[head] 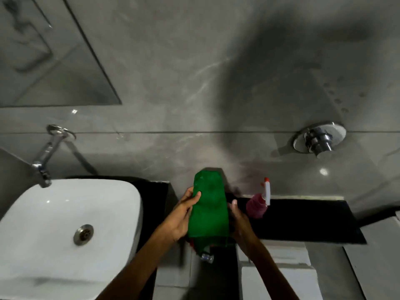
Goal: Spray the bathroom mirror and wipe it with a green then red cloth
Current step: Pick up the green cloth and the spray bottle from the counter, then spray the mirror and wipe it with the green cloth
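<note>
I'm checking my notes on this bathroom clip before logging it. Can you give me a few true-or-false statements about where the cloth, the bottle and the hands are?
1. Both hands hold the green cloth. True: left hand and right hand grip its sides.
2. The spray bottle is in the right hand. False: it stands on the black counter, beside that hand.
3. The white sink is left of the hands. True.
4. The cloth is pressed on the mirror. False: the mirror is up left, apart from it.

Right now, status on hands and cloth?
Both hands on green cloth, left hand and right hand at its sides. Spray bottle standing on counter, right of it. Mirror unobstructed.
</note>
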